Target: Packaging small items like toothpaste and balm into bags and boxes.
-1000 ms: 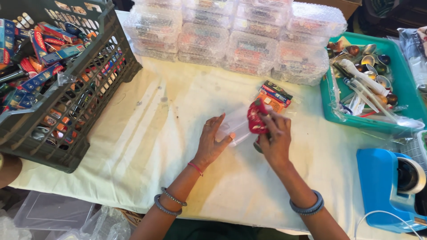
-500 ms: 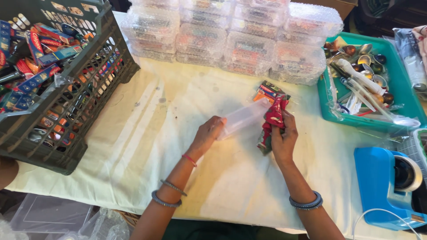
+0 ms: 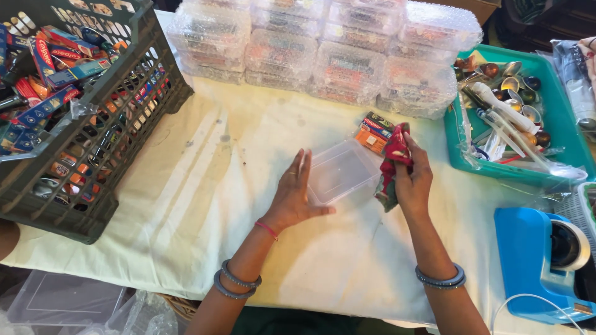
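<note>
Gripping a red patterned cloth (image 3: 391, 166), the right hand (image 3: 413, 181) is closing its fingers round the bunched fabric, w/ the cloth hanging against the right edge of a clear plastic box (image 3: 339, 172). Left hand (image 3: 295, 197) is lying flat and open, palm pressing on the box's left side, fingers spread toward 12 o'clock, thumb pointing to 3 – steadying, not clasping. Box is sitting on the white-covered table (image 3: 205, 205), roughly centre, tilted a bit (can't tell if lid is on).

At 1 o'clock from the box, touching the cloth, a few small flat packets (image 3: 374, 131) are lying. Further at 12, stacks of bubble-wrapped boxes (image 3: 347, 62) are lining the table's far edge. At 10 o'clock a dark crate (image 3: 118, 124) is holding tubes and small packs. At 3 o'clock a teal tray (image 3: 559, 130) w/ spoons and bagged bits; at 4–5 o'clock a blue tape dispenser (image 3: 540, 260).

Step in hand, as I judge it: wiping the box w/ the cloth while the other hand is pinning it. Next move prob. calls for firm downward hold from the left, cloth spread wider to cover the surface, and care not to knock the packets just beside.
</note>
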